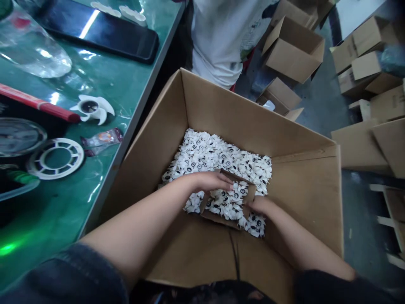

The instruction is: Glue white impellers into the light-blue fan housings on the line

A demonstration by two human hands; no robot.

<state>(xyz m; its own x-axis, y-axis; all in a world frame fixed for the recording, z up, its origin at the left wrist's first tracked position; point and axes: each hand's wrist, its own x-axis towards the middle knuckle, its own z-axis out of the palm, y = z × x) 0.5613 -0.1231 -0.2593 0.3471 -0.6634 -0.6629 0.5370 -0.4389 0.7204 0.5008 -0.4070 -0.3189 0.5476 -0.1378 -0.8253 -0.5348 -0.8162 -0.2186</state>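
We clasp the heaped small carton (212,216), left grip (210,181) at 10 o'clock, right grip (262,205) at 3; tilting could spill impellers (221,156).

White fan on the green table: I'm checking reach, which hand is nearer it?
Left. The left hand sits in the carton, right of the white fan; the right hand is farther right, across the small tray.

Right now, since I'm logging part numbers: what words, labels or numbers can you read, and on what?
Nothing is legible.
Print on the white cloth shirt: too blurred.
Print on the small clear plastic wrapper on the green table: too small.
On the big brown cardboard box and small cardboard tray: no markings visible.
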